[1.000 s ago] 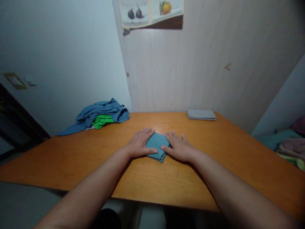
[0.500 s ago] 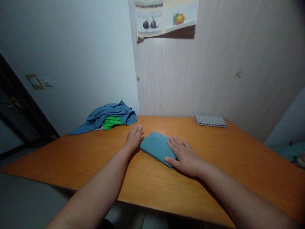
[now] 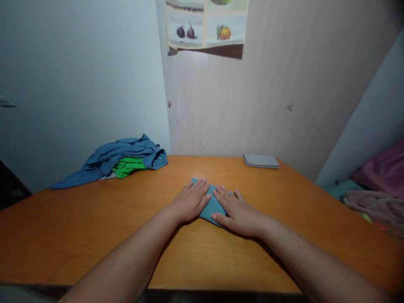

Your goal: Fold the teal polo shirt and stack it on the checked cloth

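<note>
A small folded teal cloth (image 3: 212,207) lies in the middle of the orange wooden table (image 3: 94,235). My left hand (image 3: 189,201) rests flat on its left half, fingers stretched out. My right hand (image 3: 235,208) lies flat on its right half, fingers spread. The two hands nearly touch over the cloth and cover most of it. Neither hand grips anything.
A pile of clothes, a blue shirt (image 3: 120,153) over a green garment (image 3: 128,166), sits at the table's back left. A folded striped cloth (image 3: 260,160) lies at the back right by the wood-panel wall. Bedding (image 3: 378,189) shows beyond the right edge.
My left hand, which had slid off to the left of the teal cloth, has come back onto it beside my right hand. The camera view has shifted.
</note>
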Demonstrator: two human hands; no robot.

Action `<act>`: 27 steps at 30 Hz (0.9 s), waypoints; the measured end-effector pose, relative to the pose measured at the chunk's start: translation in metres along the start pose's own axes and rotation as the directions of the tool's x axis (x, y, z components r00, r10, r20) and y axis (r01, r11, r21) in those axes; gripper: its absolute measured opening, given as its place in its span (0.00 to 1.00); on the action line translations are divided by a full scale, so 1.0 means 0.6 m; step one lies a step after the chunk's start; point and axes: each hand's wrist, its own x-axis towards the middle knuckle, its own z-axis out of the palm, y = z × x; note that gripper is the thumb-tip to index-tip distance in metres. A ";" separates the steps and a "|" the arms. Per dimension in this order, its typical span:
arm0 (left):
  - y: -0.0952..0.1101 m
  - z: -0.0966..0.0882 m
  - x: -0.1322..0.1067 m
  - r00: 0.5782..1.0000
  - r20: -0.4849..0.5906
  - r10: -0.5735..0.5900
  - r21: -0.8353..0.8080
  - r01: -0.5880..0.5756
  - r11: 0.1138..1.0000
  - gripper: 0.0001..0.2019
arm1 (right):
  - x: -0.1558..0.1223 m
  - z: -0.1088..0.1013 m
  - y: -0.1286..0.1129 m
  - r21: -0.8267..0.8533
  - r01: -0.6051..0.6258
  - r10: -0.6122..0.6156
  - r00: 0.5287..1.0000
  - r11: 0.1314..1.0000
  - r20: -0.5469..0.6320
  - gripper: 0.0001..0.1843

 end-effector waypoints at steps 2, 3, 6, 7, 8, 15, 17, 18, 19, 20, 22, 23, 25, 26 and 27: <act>-0.005 0.006 0.001 0.999 0.030 -0.032 -0.001 0.032 0.999 0.32 | -0.001 0.001 0.002 -0.002 -0.006 0.006 1.000 1.000 0.010 0.45; -0.007 0.008 0.001 0.998 0.035 -0.044 -0.003 0.044 0.999 0.33 | -0.002 0.001 0.003 -0.002 -0.011 0.011 1.000 1.000 0.016 0.45; -0.006 0.006 0.003 0.996 0.052 -0.066 -0.007 0.066 0.998 0.34 | -0.002 0.002 0.006 0.005 -0.028 0.028 0.999 1.000 0.032 0.45; -0.004 0.006 0.003 0.996 0.054 -0.071 -0.004 0.071 0.997 0.34 | -0.002 0.001 0.006 0.007 -0.032 0.032 0.999 0.999 0.038 0.46; -0.003 0.006 0.004 0.996 0.053 -0.074 -0.001 0.074 0.997 0.34 | -0.002 0.001 0.007 0.008 -0.034 0.033 0.998 0.999 0.045 0.46; -0.002 0.010 0.004 0.998 0.008 -0.070 -0.014 0.070 0.997 0.37 | -0.004 -0.004 0.002 -0.023 -0.086 0.087 0.995 0.996 0.046 0.48; 0.000 0.007 0.004 0.998 0.015 -0.064 -0.019 0.064 0.998 0.40 | -0.010 -0.002 0.001 -0.039 -0.131 0.133 0.990 0.991 0.039 0.49; 0.002 0.005 0.004 0.998 0.025 -0.064 -0.019 0.064 0.998 0.42 | -0.015 -0.001 0.001 -0.045 -0.158 0.159 0.987 0.986 0.034 0.50; 0.003 0.003 0.004 0.997 0.037 -0.068 -0.018 0.068 0.998 0.44 | -0.020 0.001 0.000 -0.047 -0.187 0.189 0.982 0.981 0.030 0.51; 0.005 0.000 0.005 0.996 0.046 -0.074 -0.016 0.075 0.997 0.45 | -0.027 0.004 0.000 -0.046 -0.221 0.223 0.975 0.974 0.025 0.51; 0.008 -0.005 0.005 0.994 0.061 -0.089 -0.013 0.090 0.996 0.47 | -0.042 0.009 0.001 -0.039 -0.291 0.292 0.956 0.956 0.017 0.53; 0.009 -0.006 0.005 0.993 0.070 -0.096 -0.009 0.097 0.995 0.47 | -0.050 0.012 0.002 -0.036 -0.323 0.323 0.946 0.946 0.011 0.54; 0.010 -0.009 0.007 0.989 0.095 -0.114 0.010 0.113 0.994 0.48 | -0.066 0.018 0.003 -0.035 -0.372 0.372 0.928 0.927 -0.011 0.54; 0.010 -0.011 0.007 0.985 0.114 -0.126 0.025 0.124 0.992 0.49 | -0.072 0.020 0.004 -0.037 -0.387 0.387 0.922 0.921 -0.023 0.54; 0.010 -0.012 0.008 0.981 0.132 -0.141 0.042 0.137 0.990 0.49 | -0.077 0.023 0.004 -0.038 -0.397 0.395 0.918 0.917 -0.036 0.53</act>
